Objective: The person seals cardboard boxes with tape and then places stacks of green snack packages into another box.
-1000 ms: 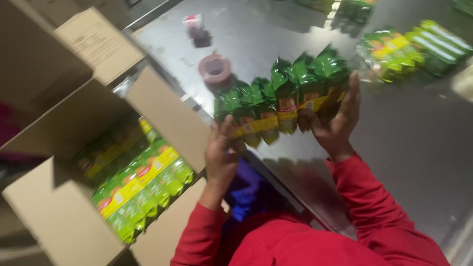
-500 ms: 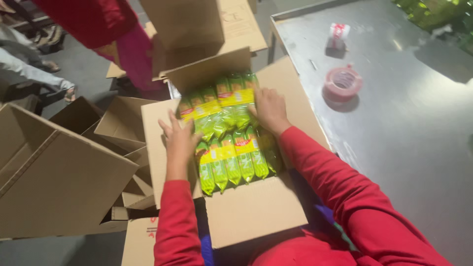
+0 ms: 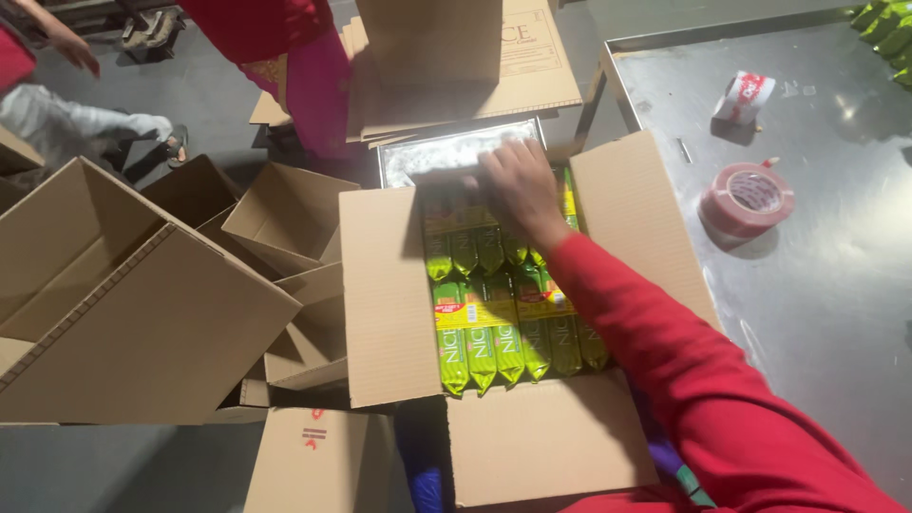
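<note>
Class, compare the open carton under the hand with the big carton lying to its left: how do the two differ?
The open carton stands upright with flaps spread; the big carton lies tipped on its side. The open carton holds rows of green packets; the big carton shows none. The right hand touches only the open carton. Both are plain brown cardboard.

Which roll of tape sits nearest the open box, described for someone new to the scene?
Start at the grey metal table right of the open carton. The tape roll lies flat near its left part: a red ring, unlike the small white-and-red wrapped packet behind it.
</note>
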